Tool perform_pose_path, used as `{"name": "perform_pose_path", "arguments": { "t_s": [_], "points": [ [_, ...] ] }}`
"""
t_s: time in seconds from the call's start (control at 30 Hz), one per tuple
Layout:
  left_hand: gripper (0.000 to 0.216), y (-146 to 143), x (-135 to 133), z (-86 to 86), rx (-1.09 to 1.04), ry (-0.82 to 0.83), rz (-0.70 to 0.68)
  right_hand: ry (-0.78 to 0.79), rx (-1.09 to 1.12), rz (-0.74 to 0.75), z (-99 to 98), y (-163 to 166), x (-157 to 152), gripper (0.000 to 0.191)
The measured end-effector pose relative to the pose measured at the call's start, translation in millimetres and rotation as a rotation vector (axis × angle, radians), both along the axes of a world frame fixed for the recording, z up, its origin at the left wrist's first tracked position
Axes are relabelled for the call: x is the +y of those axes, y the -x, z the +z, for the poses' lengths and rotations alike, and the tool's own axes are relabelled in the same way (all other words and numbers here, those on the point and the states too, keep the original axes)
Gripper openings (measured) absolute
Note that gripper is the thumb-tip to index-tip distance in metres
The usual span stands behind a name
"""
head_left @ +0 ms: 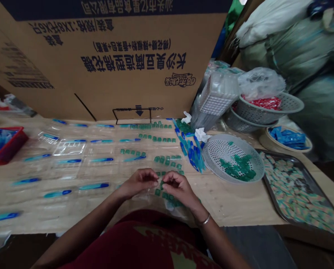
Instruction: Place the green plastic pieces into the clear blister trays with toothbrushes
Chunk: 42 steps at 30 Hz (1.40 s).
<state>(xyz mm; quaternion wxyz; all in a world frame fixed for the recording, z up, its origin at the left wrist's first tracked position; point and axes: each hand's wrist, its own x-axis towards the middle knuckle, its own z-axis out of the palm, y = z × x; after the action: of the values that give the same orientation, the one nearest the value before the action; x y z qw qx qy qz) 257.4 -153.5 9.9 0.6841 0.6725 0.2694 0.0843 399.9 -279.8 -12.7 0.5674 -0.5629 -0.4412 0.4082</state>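
My left hand (144,182) and my right hand (180,187) are close together above the near middle of the table, fingers of both pinched. A small green block (161,185) shows at the fingertips of my right hand. What my left fingertips hold, if anything, is too small to make out. Beneath and around the hands lie short rows of green jelly-like blocks (167,161) in clear plastic trays (68,148). Some blocks are hidden under my right hand. Blue-and-turquoise pen-shaped pieces (94,186) lie singly in the trays to the left.
A large cardboard box (133,89) stands behind. Right of my hands are a pile of pen-shaped pieces (193,155), a grey colander (211,164) with green pieces and a metal tray (273,203) of striped pieces. Stacked baskets (290,104) stand behind; a red basket (15,144) is far left.
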Motion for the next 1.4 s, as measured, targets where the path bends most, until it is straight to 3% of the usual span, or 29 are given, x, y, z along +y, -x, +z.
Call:
{"name": "perform_pose_path", "arguments": {
  "t_s": [0.1, 0.2, 0.4, 0.8, 0.87, 0.93, 0.97, 1.03, 1.07, 1.1, 1.23, 1.4],
  "points": [
    [0.006, 22.0, 10.4, -10.6, 0.178, -0.498, 0.088, 0.038, -0.338, 0.087, -0.4, 6.7, 2.2, 0.005],
    [0.006, 33.8, 12.3, -25.8, 0.337, -0.726, 0.052, 0.035, -0.732, 0.215, -1.9, 16.9, 10.0, 0.002],
    [0.018, 33.4, 9.9, -32.1, 0.42, -0.839, -0.034, 0.032, -1.125, 0.306, -7.0, 32.3, 26.3, 0.006],
    [0.018, 33.2, 27.2, -48.1, 0.258, -0.839, 0.01, -0.071, -1.303, 0.314, -12.4, 42.6, 33.3, 0.011],
    [0.019, 33.4, 27.3, -48.0, 0.242, -0.838, 0.005, -0.088, -1.176, 0.249, -9.7, 22.4, 25.8, 0.017],
    [0.022, 33.3, 24.6, -46.4, 0.255, -0.844, -0.007, -0.052, -1.012, 0.05, -5.3, -18.3, 8.8, 0.019],
    [0.023, 32.9, 22.5, -45.5, 0.269, -0.857, -0.008, 0.037, -0.956, -0.111, -3.1, -44.9, -2.7, 0.018],
    [0.025, 31.1, 18.0, -44.2, 0.293, -0.898, 0.008, 0.363, -0.955, -0.453, 0.1, -103.6, -28.5, 0.023],
    [0.026, 29.9, 16.0, -44.1, 0.305, -0.918, 0.019, 0.547, -0.988, -0.572, 0.4, -131.8, -41.0, 0.025],
    [0.026, 28.6, 14.4, -44.3, 0.319, -0.934, 0.031, 0.621, -0.998, -0.634, -0.4, -156.9, -52.1, 0.027],
    [0.023, 26.5, 11.5, -45.6, 0.37, -0.941, 0.046, 0.724, -0.983, -0.639, -11.6, -214.1, -74.3, 0.024],
    [0.028, 31.2, 9.5, -36.9, 0.271, -0.981, 0.095, 0.696, -0.961, -0.634, -19.3, -228.7, -75.7, 0.028]
  ]
}}
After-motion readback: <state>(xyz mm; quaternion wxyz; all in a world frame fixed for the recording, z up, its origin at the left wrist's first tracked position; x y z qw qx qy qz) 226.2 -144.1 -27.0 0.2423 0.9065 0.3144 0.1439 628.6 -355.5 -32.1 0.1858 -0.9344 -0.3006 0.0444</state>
